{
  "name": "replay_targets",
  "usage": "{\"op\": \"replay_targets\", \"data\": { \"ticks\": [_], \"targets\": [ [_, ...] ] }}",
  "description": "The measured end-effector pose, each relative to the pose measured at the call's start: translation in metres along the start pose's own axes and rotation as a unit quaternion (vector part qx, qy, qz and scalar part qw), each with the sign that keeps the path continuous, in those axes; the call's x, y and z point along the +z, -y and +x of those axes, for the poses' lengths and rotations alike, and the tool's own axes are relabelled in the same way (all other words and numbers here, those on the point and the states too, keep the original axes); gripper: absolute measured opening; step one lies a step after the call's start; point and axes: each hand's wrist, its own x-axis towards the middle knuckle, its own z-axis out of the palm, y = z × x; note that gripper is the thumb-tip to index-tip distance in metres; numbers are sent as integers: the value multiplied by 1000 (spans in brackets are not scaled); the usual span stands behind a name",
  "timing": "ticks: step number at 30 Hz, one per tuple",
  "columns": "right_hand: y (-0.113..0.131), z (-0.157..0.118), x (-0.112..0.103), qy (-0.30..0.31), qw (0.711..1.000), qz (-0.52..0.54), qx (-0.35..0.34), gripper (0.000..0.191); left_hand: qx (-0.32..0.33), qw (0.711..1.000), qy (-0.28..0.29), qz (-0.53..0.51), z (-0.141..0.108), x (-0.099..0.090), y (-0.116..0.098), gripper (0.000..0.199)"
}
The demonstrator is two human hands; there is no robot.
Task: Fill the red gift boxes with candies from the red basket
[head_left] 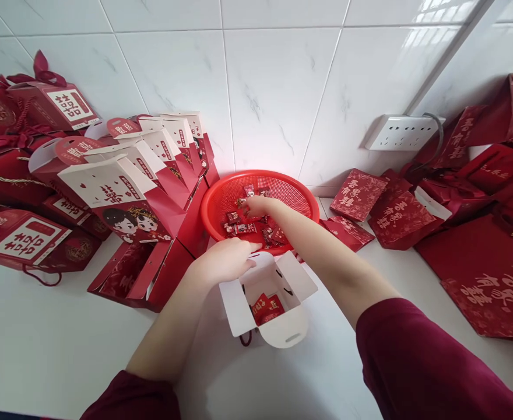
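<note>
An opened box (283, 333) with white inner flaps stands in the middle of the table, several red packets (267, 309) lying inside. My left hand (228, 259) is at the box's far left flap, its fingers curled against the flap's upper edge. Behind the box sits a red perforated basket (298, 195) holding several small wrapped sweets (239, 228). Over the basket's middle, my right hand (256, 205) reaches down among the sweets with bent fingers. Whether a sweet is between those fingers is too small to tell.
Several open boxes (120, 186) with cartoon figures lean in a row at the left, beside closed ribboned boxes (24, 239). Red bags (488, 280) and envelopes (359, 194) lie at the right. A power strip (405, 133) is on the tiled wall (278, 76).
</note>
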Motion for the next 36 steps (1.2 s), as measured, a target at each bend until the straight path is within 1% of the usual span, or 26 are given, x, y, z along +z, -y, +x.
{"op": "replay_targets", "data": {
  "ticks": [3, 5, 7, 8, 9, 10, 11, 13, 15, 17, 19, 20, 21, 23, 27, 29, 32, 34, 36],
  "targets": [
    [14, -33, -16, -84, 994, 51, -51, 19, -1, 1000, -6, 2, 0, -2, -1, 38],
    [24, -65, -22, -147, 981, 83, -92, 23, -1, 1000, -13, 4, -2, -3, -2, 35],
    [34, -102, -21, -206, 963, 118, -131, 26, 10, 999, -37, -7, -3, -4, -4, 34],
    [38, -122, -19, -268, 930, 183, -174, 24, 19, 998, -57, -17, -4, -4, -5, 34],
    [43, -141, -15, -305, 897, 241, -212, 23, 29, 996, -79, -31, -5, -4, -7, 35],
    [46, -160, -10, -326, 870, 287, -235, 24, 41, 993, -100, -45, -6, -4, -9, 36],
    [50, -177, -4, -336, 850, 321, -248, 28, 50, 989, -121, -62, -6, -4, -11, 34],
    [54, -205, 6, -349, 825, 365, -252, 35, 61, 980, -160, -104, -6, -4, -15, 28],
    [55, -225, 15, -348, 816, 384, -257, 45, 63, 961, -197, -184, -6, -4, -18, 25],
    [53, -235, 22, -348, 813, 387, -262, 54, 61, 927, -209, -305, -6, -5, -19, 25],
    [50, -239, 27, -359, 810, 382, -262, 58, 81, 882, -185, -426, -6, -6, -20, 29],
    [49, -239, 29, -365, 810, 378, -260, 59, 98, 862, -165, -469, -6, -7, -20, 30],
    [49, -238, 31, -370, 810, 374, -258, 58, 115, 848, -145, -496, -6, -7, -21, 32],
    [50, -237, 33, -377, 812, 364, -256, 55, 129, 835, -127, -520, -6, -8, -25, 30],
    [54, -237, 32, -368, 835, 321, -252, 45, 91, 836, -138, -522, -8, -7, -33, 22],
    [54, -239, 30, -356, 847, 306, -251, 44, 71, 848, -157, -502, -8, -7, -34, 24],
    [51, -240, 29, -333, 855, 327, -228, 48, 45, 867, -194, -457, -7, -6, -31, 28],
    [48, -239, 30, -319, 855, 359, -196, 42, 42, 876, -193, -439, -6, -6, -28, 31],
    [46, -239, 30, -307, 857, 377, -170, 34, 46, 882, -192, -428, -5, -6, -27, 31]
  ]
}}
